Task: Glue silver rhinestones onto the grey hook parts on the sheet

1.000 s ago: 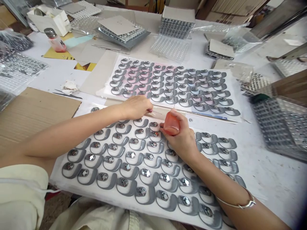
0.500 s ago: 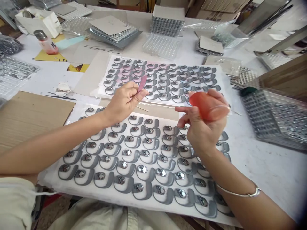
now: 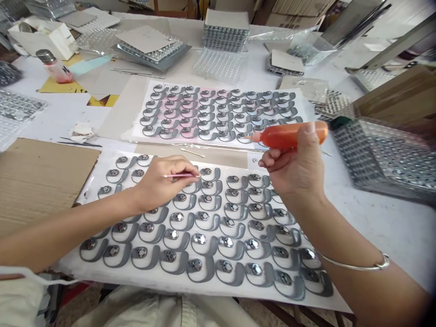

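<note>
My left hand (image 3: 166, 179) pinches a thin pink strip (image 3: 180, 175), seen edge-on, over the upper rows of the near white sheet (image 3: 218, 218). Rows of grey curved pieces with shiny faceted metal parts (image 3: 199, 239) stand on that sheet. In my right hand (image 3: 296, 170) is an orange-red squeeze bottle (image 3: 289, 135), lying level under my thumb. Its narrow nozzle points left, above the near edge of the far sheet (image 3: 138, 131), which carries similar grey pieces. Between the two sheets lies a cotton swab (image 3: 192, 153).
A brown cardboard piece (image 3: 44, 177) lies at the left. Stacked clear trays (image 3: 381, 154) stand at the right beside a cardboard box (image 3: 395, 97). Further back are a small bottle with pink liquid (image 3: 56, 68), a white box (image 3: 44, 38) and another tray stack (image 3: 225, 32).
My left hand has come down and a little left with the pink strip, now turned nearly level. The bottle in my right hand has swung level, its nozzle now showing at the left.
</note>
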The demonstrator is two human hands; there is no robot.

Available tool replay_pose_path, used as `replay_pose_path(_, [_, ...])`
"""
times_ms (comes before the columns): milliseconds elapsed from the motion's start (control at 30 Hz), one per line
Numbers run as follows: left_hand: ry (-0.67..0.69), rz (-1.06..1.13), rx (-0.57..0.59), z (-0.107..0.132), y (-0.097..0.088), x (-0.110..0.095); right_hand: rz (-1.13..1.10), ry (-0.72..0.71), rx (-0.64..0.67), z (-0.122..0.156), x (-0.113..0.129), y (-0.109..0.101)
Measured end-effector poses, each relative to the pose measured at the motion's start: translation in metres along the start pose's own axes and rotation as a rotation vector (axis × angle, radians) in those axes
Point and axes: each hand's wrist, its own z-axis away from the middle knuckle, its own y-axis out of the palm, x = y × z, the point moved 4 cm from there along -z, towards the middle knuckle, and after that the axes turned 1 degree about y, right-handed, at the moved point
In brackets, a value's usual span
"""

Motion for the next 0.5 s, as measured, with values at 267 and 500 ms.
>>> replay_pose_path(267, [0.485, -0.216, 0.088, 0.019, 0.015, -0.008, 0.073, -0.076, 0.029, 0.018, 0.004, 0.01])
replay_pose_path(500, [0.566, -0.322, 0.113, 0.026, 0.027, -0.007, 0.054, -0.098, 0.136, 0.018, 0.004, 0.032])
